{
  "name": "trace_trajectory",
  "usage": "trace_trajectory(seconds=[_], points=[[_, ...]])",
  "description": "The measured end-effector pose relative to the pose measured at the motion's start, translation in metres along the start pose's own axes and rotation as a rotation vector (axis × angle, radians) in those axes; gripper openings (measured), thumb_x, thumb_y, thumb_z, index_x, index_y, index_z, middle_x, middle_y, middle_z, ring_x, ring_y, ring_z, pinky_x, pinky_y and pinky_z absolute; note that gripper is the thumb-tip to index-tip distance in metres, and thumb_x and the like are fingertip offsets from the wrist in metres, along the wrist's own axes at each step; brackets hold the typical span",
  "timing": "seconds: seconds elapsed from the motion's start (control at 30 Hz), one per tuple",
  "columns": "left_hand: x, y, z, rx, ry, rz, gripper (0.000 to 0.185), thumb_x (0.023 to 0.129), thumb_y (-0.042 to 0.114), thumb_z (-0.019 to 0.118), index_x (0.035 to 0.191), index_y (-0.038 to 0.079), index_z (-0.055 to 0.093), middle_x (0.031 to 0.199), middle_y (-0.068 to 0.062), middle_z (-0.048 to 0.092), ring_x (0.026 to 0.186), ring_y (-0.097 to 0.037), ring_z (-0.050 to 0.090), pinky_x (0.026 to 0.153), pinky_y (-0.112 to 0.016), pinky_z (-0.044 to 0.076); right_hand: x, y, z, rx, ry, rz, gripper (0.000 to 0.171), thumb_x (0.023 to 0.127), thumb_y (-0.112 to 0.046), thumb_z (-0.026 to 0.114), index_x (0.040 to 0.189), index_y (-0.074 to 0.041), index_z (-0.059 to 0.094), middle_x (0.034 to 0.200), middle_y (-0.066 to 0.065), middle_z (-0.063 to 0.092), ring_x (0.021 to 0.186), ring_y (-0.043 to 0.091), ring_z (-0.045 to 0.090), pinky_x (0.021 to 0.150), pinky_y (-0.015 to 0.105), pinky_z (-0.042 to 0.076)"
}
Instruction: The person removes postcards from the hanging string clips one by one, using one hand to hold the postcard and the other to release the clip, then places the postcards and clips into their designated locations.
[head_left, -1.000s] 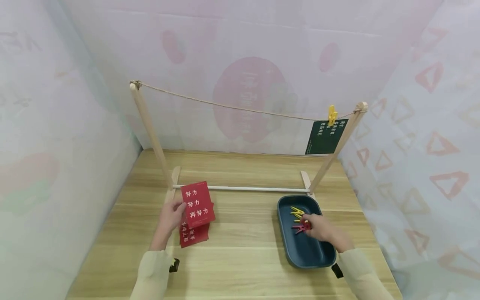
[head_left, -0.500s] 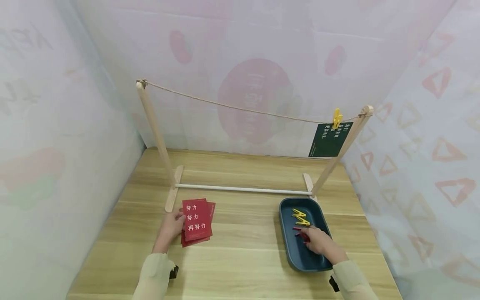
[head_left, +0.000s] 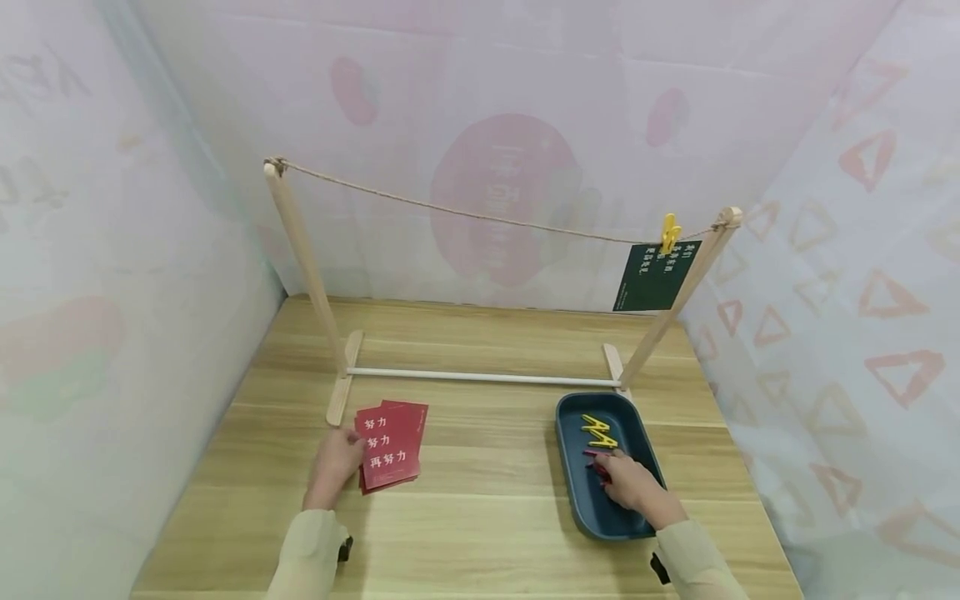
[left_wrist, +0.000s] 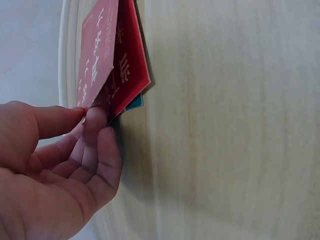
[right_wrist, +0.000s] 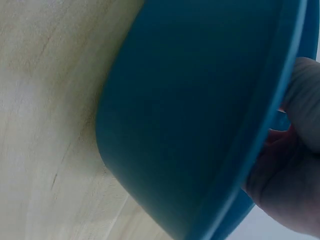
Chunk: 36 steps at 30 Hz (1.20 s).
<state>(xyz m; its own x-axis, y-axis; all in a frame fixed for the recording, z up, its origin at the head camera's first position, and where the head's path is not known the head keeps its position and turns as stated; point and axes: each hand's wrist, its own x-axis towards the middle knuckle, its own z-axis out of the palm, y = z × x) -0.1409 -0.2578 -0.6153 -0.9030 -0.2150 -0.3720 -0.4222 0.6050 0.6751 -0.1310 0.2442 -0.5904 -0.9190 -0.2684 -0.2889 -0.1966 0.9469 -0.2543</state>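
Nearest, the left hand (head_left: 335,463) pinches the edge of the top red card (head_left: 390,444) on a small card stack lying on the wooden table (head_left: 480,517), just before the rack's left foot. Rightward, the right hand (head_left: 628,483) reaches into the dark blue tray (head_left: 592,512), fingers curled on a red clothespin (head_left: 597,467). Yellow clothespins (head_left: 598,430) lie beyond it. Farther back, a twine line (head_left: 465,214) carries a green card (head_left: 655,275) under a yellow peg (head_left: 667,233).

Cards (head_left: 392,444) lie left, tray (head_left: 640,518) right, before the rack (head_left: 480,377).
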Motion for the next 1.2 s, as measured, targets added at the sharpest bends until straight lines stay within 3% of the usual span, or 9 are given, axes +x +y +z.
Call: trace_trajectory(seconds=[0.27, 0.47, 0.67, 0.8, 0.9, 1.0, 1.13, 1.2], points=[[0.001, -0.002, -0.001, 0.007, 0.021, -0.036, 0.038, 0.100, 0.024, 0.050, 0.125, -0.004, 0.057, 0.085, -0.011, 0.063, 0.059, -0.015, 0.051, 0.050, -0.028, 0.043, 0.000, -0.004, -0.002, 0.004, 0.012, 0.005, 0.032, 0.081, -0.005, 0.076, 0.111, -0.009, 0.064, 0.098, 0.013, 0.058, 0.077, 0.025, 0.055, 0.069, 0.044, 0.050], [-0.004, 0.001, -0.007, -0.007, 0.021, -0.058, 0.040, 0.101, 0.027, 0.048, 0.124, -0.005, 0.057, 0.097, -0.017, 0.065, 0.071, -0.020, 0.055, 0.056, -0.029, 0.044, 0.002, -0.002, -0.001, -0.020, 0.027, 0.005, 0.029, 0.081, -0.005, 0.076, 0.107, -0.011, 0.064, 0.097, 0.012, 0.058, 0.077, 0.025, 0.056, 0.069, 0.045, 0.051], [-0.004, 0.003, -0.008, -0.013, 0.043, -0.055, 0.041, 0.101, 0.027, 0.046, 0.126, -0.003, 0.056, 0.095, -0.015, 0.064, 0.066, -0.018, 0.052, 0.053, -0.029, 0.043, 0.000, -0.003, -0.003, -0.022, 0.033, 0.006, 0.033, 0.080, -0.005, 0.076, 0.111, -0.009, 0.064, 0.098, 0.013, 0.059, 0.076, 0.024, 0.055, 0.068, 0.044, 0.050], [-0.002, 0.005, -0.007, -0.043, 0.074, -0.039, 0.042, 0.102, 0.030, 0.045, 0.130, 0.000, 0.054, 0.105, -0.017, 0.065, 0.068, -0.018, 0.052, 0.054, -0.029, 0.043, -0.002, -0.004, -0.012, -0.020, 0.040, 0.002, 0.036, 0.081, -0.010, 0.077, 0.115, -0.008, 0.065, 0.098, 0.012, 0.060, 0.076, 0.023, 0.057, 0.068, 0.043, 0.050], [-0.002, 0.008, -0.007, -0.095, 0.099, -0.016, 0.043, 0.102, 0.033, 0.044, 0.132, 0.003, 0.052, 0.115, -0.019, 0.063, 0.074, -0.022, 0.056, 0.055, -0.031, 0.046, 0.002, -0.002, -0.023, -0.029, 0.121, -0.061, 0.021, 0.084, -0.010, 0.075, 0.103, -0.007, 0.067, 0.087, 0.007, 0.061, 0.071, 0.018, 0.055, 0.063, 0.039, 0.048], [0.001, 0.015, -0.009, -0.162, 0.152, 0.050, 0.044, 0.103, 0.036, 0.043, 0.133, 0.004, 0.052, 0.124, -0.021, 0.061, 0.088, -0.027, 0.061, 0.066, -0.035, 0.053, 0.009, 0.000, -0.041, -0.013, 0.270, -0.156, 0.005, 0.087, -0.003, 0.069, 0.089, -0.007, 0.066, 0.077, 0.004, 0.061, 0.066, 0.014, 0.054, 0.060, 0.035, 0.048], [0.004, 0.040, -0.013, -0.251, 0.240, 0.133, 0.043, 0.103, 0.037, 0.046, 0.127, 0.005, 0.057, 0.120, -0.020, 0.065, 0.100, -0.030, 0.064, 0.078, -0.037, 0.055, 0.017, 0.000, -0.075, 0.012, 0.472, -0.215, 0.006, 0.090, -0.001, 0.064, 0.086, -0.005, 0.064, 0.074, 0.006, 0.065, 0.062, 0.014, 0.055, 0.058, 0.035, 0.048], [0.005, 0.058, -0.013, -0.300, 0.290, 0.168, 0.038, 0.102, 0.036, 0.049, 0.122, 0.006, 0.061, 0.113, -0.018, 0.068, 0.096, -0.030, 0.066, 0.074, -0.033, 0.054, 0.019, -0.002, -0.095, 0.028, 0.556, -0.209, 0.004, 0.091, -0.002, 0.063, 0.088, -0.004, 0.066, 0.074, 0.008, 0.067, 0.061, 0.015, 0.056, 0.057, 0.035, 0.048]])
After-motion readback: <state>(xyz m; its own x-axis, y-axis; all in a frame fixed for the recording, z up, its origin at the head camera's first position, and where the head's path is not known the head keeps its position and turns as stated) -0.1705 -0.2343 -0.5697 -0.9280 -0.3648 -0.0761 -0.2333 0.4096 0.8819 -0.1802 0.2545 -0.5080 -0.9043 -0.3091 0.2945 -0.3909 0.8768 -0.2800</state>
